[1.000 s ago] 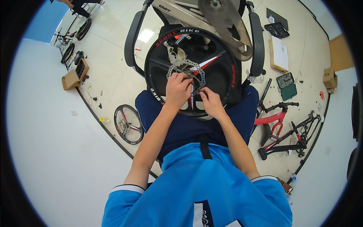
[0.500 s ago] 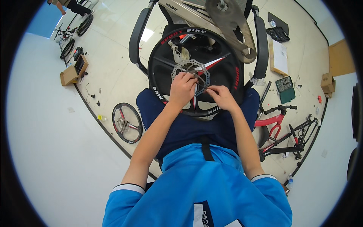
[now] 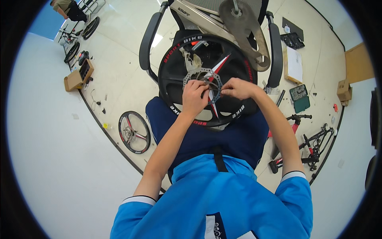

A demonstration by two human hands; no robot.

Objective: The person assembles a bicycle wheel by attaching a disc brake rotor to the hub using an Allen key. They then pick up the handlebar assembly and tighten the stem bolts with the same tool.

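A black bicycle wheel (image 3: 169, 67) with red and white spoke markings lies flat before me, on an office chair's seat and against my lap. At its middle sits a perforated metal brake disc (image 3: 191, 75). My left hand (image 3: 194, 97) rests over the disc near the hub, its fingers closed; what they grip is hidden. My right hand (image 3: 238, 88) is closed too, thumb and fingertips pinched at the disc's right edge. A crumpled whitish cloth or glove (image 3: 193, 61) lies between the spokes, above the disc.
Across the chair's far side lies a beige bicycle frame (image 3: 191, 16) between the black armrests (image 3: 150, 38). A second wheel (image 3: 134, 132) leans at the left wall. Right are a green case (image 3: 301, 104) and a black bicycle frame (image 3: 304, 149). A person (image 3: 71, 8) stands far left.
The wheel has turned a little counterclockwise and shifted slightly right. My right hand has moved up and right along the disc's edge, with the forearm swung outward. My left hand stays near the hub.
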